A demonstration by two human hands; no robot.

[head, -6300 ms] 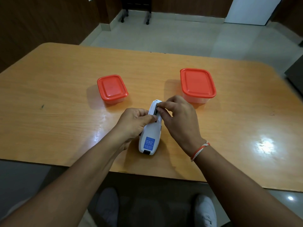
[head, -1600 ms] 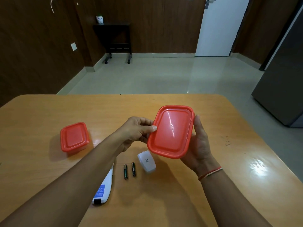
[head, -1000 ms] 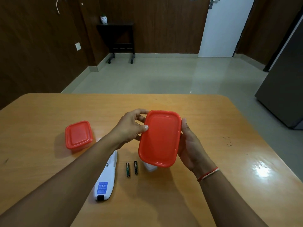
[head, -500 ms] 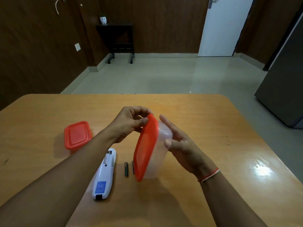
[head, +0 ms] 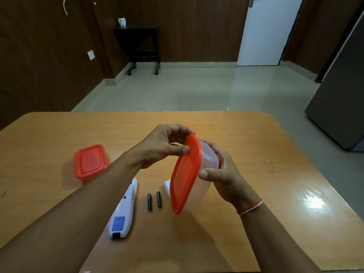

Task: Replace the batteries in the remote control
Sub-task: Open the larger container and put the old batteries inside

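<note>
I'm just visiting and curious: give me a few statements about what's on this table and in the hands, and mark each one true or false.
1. Both hands hold the large box. True: the left hand pinches its red lid, the right hand grips the clear body.
2. Two batteries lie on the table. True.
3. The batteries sit inside the remote. False: they lie beside it.
4. The small box is open. False: its lid is on.
5. The large box stands flat on the table. False: it is held tipped on its side.
</note>
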